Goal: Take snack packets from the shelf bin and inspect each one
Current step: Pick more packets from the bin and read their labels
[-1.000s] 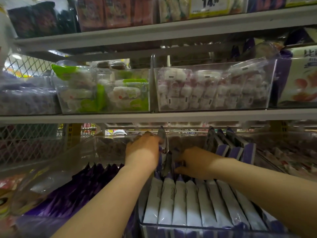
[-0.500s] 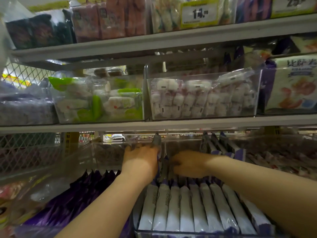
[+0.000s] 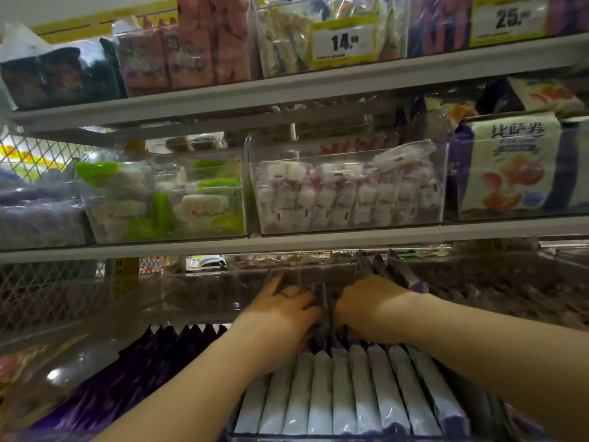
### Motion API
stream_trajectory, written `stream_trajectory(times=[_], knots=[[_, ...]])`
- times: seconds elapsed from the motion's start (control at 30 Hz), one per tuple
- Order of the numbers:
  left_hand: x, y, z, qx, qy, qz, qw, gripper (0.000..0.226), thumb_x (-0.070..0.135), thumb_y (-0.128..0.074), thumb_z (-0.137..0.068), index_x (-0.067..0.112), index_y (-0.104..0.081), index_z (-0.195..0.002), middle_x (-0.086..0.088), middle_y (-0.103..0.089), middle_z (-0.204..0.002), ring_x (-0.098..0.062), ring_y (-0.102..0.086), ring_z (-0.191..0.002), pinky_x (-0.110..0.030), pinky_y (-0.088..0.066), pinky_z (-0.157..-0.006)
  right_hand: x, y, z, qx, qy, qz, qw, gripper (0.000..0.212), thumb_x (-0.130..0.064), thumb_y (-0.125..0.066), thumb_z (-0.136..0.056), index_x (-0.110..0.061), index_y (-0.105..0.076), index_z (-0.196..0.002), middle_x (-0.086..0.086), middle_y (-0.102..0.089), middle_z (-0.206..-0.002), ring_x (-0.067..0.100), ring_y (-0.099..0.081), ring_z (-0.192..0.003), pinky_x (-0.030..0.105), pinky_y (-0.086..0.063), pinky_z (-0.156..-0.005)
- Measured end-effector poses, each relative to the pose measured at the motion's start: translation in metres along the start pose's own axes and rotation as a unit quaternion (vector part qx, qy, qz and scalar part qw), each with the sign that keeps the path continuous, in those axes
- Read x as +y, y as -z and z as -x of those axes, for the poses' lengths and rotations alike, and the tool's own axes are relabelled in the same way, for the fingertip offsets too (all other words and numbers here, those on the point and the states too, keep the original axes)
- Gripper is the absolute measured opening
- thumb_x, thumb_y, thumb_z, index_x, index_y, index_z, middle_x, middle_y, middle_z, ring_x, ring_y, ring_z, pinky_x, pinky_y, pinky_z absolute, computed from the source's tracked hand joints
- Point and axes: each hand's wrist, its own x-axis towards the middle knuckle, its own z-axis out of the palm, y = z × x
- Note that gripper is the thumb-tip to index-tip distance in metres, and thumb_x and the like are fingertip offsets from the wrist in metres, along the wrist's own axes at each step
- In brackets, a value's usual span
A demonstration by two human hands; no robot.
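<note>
Two bare hands reach into a clear shelf bin (image 3: 350, 438) on the lowest shelf of a shop display. At far left a neighbouring bin holds dark purple packets (image 3: 143, 374). The left hand (image 3: 280, 311) has its fingers curled down over the packet tops at the far end of the row; whether it grips one cannot be told. Below and between the hands stand the snack packets (image 3: 347, 393), slim white-and-purple sachets packed upright, side by side. The right hand (image 3: 371, 306) is just beside the left, its fingers buried among the tops and hidden, so its hold cannot be told either. Behind it a few packets (image 3: 398, 274) lean upright. These sachets look light, thin and glossy, likely slippery and crackly, with contents that may crush; the flat crimped seal at the top seems the safest place to pinch and lift. On the middle shelf (image 3: 318, 242) above sit clear bins of green-and-white sweets (image 3: 165, 202), pink-and-white sweets (image 3: 347, 193) and a large printed bag (image 3: 510, 164). Yellow price tags (image 3: 342, 43) front the top shelf. Wire mesh (image 3: 35, 157) closes the far left.
</note>
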Motion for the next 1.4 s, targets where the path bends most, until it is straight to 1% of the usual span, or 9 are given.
stream_trajectory(times=[0.23, 0.43, 0.53, 0.63, 0.8, 0.97, 1.1, 1.3, 1.4], knots=[[-0.006, -0.012, -0.011, -0.05, 0.021, 0.033, 0.998, 0.04, 0.035, -0.036, -0.102, 0.039, -0.037, -0.142, 0.014, -0.033, -0.154, -0.021, -0.034, -0.14, -0.05, -0.001, -0.119, -0.01, -0.012, -0.014, 0.059, -0.004, 0.046, 0.997, 0.014, -0.01, -0.053, -0.094, -0.007, -0.066, -0.096, 0.011, -0.065, -0.086, 0.024, -0.051, -0.062, 0.034, -0.036, -0.06], [-0.01, -0.013, -0.009, -0.042, 0.067, 0.116, 0.99, 0.056, 0.032, -0.051, -0.095, 0.045, -0.03, -0.145, 0.009, -0.029, -0.158, -0.026, -0.026, -0.143, -0.035, -0.028, -0.115, -0.003, -0.013, -0.01, 0.167, -0.063, 0.037, 0.983, 0.023, -0.012, -0.05, -0.089, -0.016, -0.067, -0.104, 0.009, -0.068, -0.106, 0.03, -0.064, -0.098, 0.039, -0.05, -0.082], [-0.01, -0.014, -0.009, -0.09, 0.091, 0.113, 0.985, 0.057, 0.036, -0.05, -0.097, 0.046, -0.026, -0.147, 0.006, -0.03, -0.158, -0.029, -0.03, -0.141, -0.036, -0.032, -0.113, 0.008, -0.003, -0.001, 0.233, -0.109, 0.0, 0.966, 0.024, -0.018, -0.05, -0.09, -0.023, -0.064, -0.109, 0.002, -0.068, -0.11, 0.025, -0.061, -0.103, 0.037, -0.038, -0.102], [-0.008, -0.014, -0.01, -0.113, 0.092, 0.093, 0.985, 0.056, 0.036, -0.048, -0.098, 0.045, -0.026, -0.148, 0.004, -0.033, -0.156, -0.03, -0.033, -0.14, -0.037, -0.032, -0.113, 0.007, -0.002, 0.012, 0.294, -0.118, -0.064, 0.946, 0.025, -0.024, -0.047, -0.095, -0.023, -0.057, -0.117, -0.001, -0.063, -0.119, 0.023, -0.056, -0.11, 0.035, -0.037, -0.099], [-0.003, -0.011, -0.007, -0.155, 0.092, 0.088, 0.98, 0.051, 0.03, -0.045, -0.097, 0.047, -0.028, -0.142, 0.003, -0.034, -0.156, -0.033, -0.03, -0.141, -0.046, -0.033, -0.112, 0.003, 0.0, 0.042, 0.407, -0.117, -0.229, 0.877, 0.008, -0.026, -0.048, -0.095, -0.023, -0.045, -0.088, -0.01, -0.049, -0.076, 0.013, -0.051, -0.063, 0.029, -0.043, -0.057], [0.005, 0.007, 0.003, -0.129, 0.082, 0.081, 0.985, 0.055, 0.029, -0.044, -0.097, 0.039, -0.027, -0.149, 0.009, -0.027, -0.159, -0.022, -0.031, -0.142, -0.04, -0.02, -0.117, -0.002, -0.006, 0.071, 0.449, -0.166, -0.362, 0.8, 0.017, -0.01, -0.055, -0.092, -0.016, -0.049, -0.078, -0.003, -0.055, -0.07, 0.012, -0.052, -0.062, 0.032, -0.048, -0.058], [0.016, 0.028, 0.024, -0.028, 0.145, 0.163, 0.975, 0.043, 0.026, -0.042, -0.097, 0.034, -0.046, -0.139, 0.005, -0.051, -0.142, -0.024, -0.051, -0.125, -0.038, -0.039, -0.105, -0.017, -0.003, 0.091, 0.513, -0.192, -0.407, 0.731, 0.014, -0.006, -0.058, -0.09, -0.013, -0.052, -0.08, -0.002, -0.058, -0.072, 0.01, -0.055, -0.066, 0.023, -0.045, -0.061], [0.059, 0.058, 0.075, 0.128, 0.293, 0.43, 0.844, 0.031, 0.029, -0.047, -0.1, 0.019, -0.07, -0.083, 0.003, -0.073, -0.084, -0.015, -0.067, -0.08, -0.031, -0.053, -0.074, -0.065, 0.001, 0.125, 0.564, -0.212, -0.499, 0.622, 0.027, -0.007, -0.056, -0.093, -0.027, -0.048, -0.077, -0.004, -0.061, -0.075, 0.007, -0.06, -0.066, 0.008, -0.044, -0.054], [0.092, 0.069, 0.095, 0.093, 0.34, 0.607, 0.712, 0.043, 0.042, -0.04, -0.102, 0.017, -0.067, -0.079, 0.0, -0.072, -0.07, -0.014, -0.068, -0.058, -0.019, -0.047, -0.05, -0.1, -0.005, 0.137, 0.564, -0.218, -0.552, 0.574, 0.027, -0.008, -0.055, -0.094, -0.029, -0.046, -0.078, -0.009, -0.062, -0.089, 0.007, -0.064, -0.069, 0.021, -0.053, -0.063]])
